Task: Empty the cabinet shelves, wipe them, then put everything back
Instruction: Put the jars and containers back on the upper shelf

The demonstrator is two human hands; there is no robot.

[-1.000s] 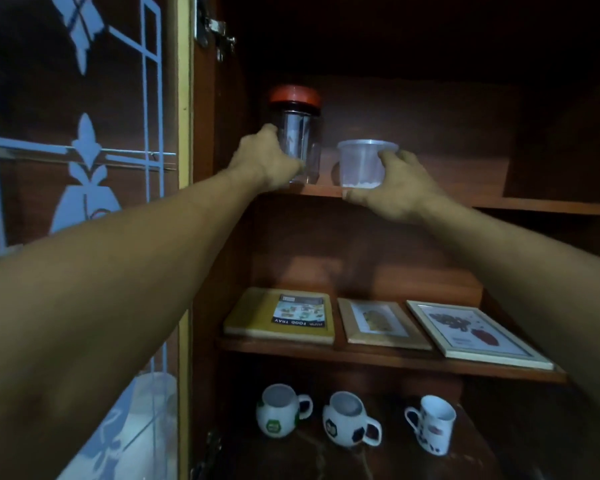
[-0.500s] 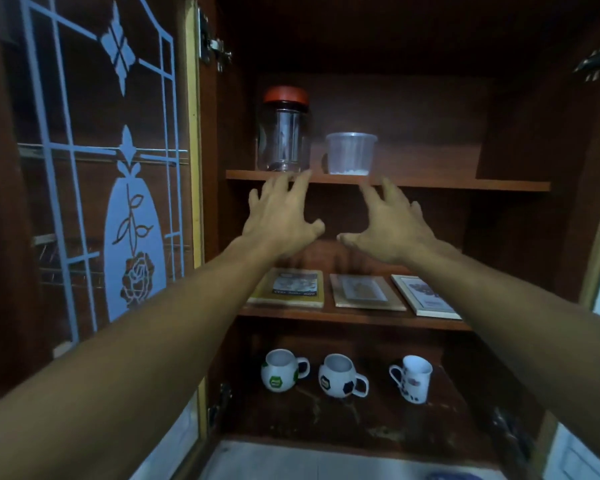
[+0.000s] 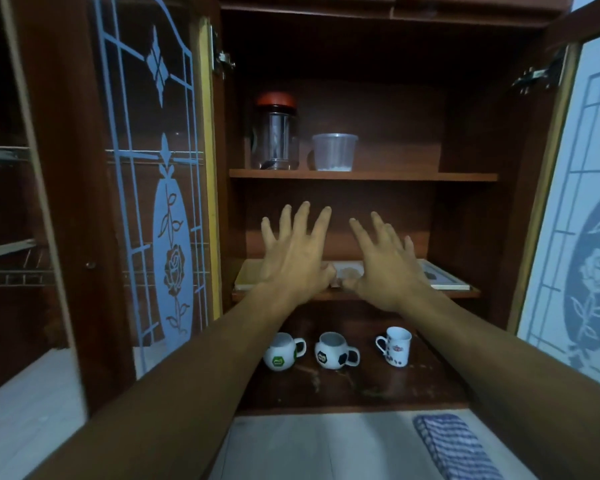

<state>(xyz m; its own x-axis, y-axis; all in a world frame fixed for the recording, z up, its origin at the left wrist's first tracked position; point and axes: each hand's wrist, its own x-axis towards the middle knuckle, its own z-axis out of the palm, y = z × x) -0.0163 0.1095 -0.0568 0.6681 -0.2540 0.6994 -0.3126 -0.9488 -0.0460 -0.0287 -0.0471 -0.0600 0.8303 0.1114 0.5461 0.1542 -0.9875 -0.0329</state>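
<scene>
**8 items on 3 shelves, 2 hands holding none**

Both hands hover at the view's centre, in front of the middle shelf [image 3: 465,292]. The left hand [image 3: 293,261] and right hand [image 3: 387,271] have straight, spread fingers and grasp nothing.

On the top shelf [image 3: 413,176], at 12 o'clock, stands 1 clear jar [image 3: 275,140] with a red lid. Just at its 3 o'clock is 1 translucent plastic tub [image 3: 334,152]. The jar looks rigid, smooth and probably breakable, so I would wrap it low around the body rather than lift it by the lid. The tub should be light and thin-walled (a little white stuff sits in its bottom), so hold its wall gently and keep it upright.

The middle shelf carries 3 flat pieces. There is 1 yellowish flat box [image 3: 248,277] at the left hand's 9 o'clock and 1 framed picture [image 3: 442,278] at the right hand's 3 o'clock. A sliver of a 3rd shows between the thumbs. They look stiff and thin, so slide each to the shelf edge and pinch its rim.

On the bottom shelf [image 3: 378,386], at 6 o'clock, are 3 ceramic mugs [image 3: 333,351]. They are likely weighty and easy to chip, and best taken by their handles. 1 striped cloth [image 3: 454,448] lies at 5 o'clock, outside the cabinet.
</scene>
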